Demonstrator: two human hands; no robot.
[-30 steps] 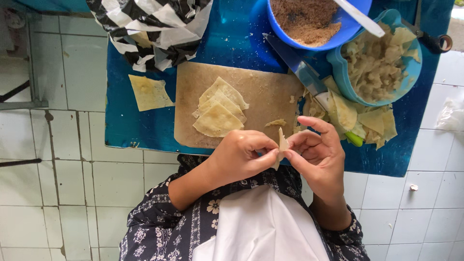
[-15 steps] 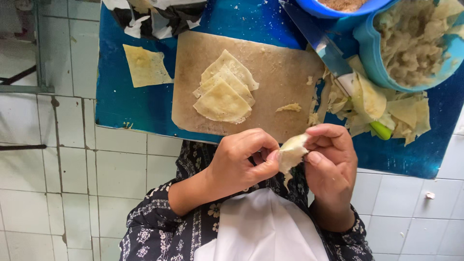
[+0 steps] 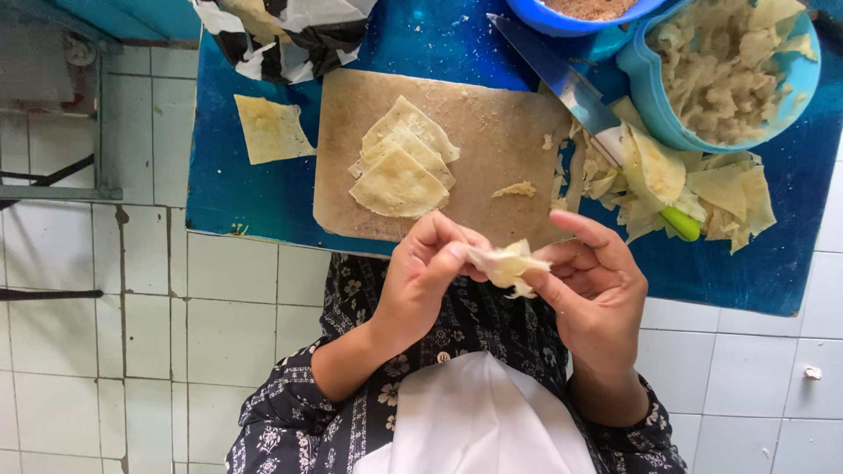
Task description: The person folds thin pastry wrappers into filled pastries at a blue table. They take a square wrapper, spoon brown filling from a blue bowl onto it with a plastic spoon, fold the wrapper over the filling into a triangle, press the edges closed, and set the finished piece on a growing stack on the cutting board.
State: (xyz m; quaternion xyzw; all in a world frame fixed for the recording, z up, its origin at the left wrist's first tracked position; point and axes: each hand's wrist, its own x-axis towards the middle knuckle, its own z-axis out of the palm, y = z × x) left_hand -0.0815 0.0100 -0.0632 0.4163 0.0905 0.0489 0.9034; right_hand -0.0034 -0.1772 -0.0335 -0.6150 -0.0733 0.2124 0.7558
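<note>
Both my hands meet over my lap and pinch a small folded dough wrapper (image 3: pixel 507 264). My left hand (image 3: pixel 430 272) grips its left end with thumb and fingers. My right hand (image 3: pixel 590 281) cradles its right end, fingers curled under it. Just beyond them a wooden cutting board (image 3: pixel 509 132) holds a short stack of flat square wrappers (image 3: pixel 402 162) and a small scrap of dough (image 3: pixel 516 190).
The board lies on a low blue table (image 3: pixel 255 193). One loose wrapper (image 3: pixel 270 128) sits left of it. A green-handled knife (image 3: pixel 580 96) rests on a pile of wrapper trimmings (image 3: pixel 702 189). A light blue bowl of filling (image 3: pixel 729 66) and a blue bowl (image 3: pixel 588 10) stand behind. White tiled floor surrounds.
The wrapper has been turned and folded between my fingers, now lying flatter and more crumpled. The view has shifted closer to the table's near edge.
</note>
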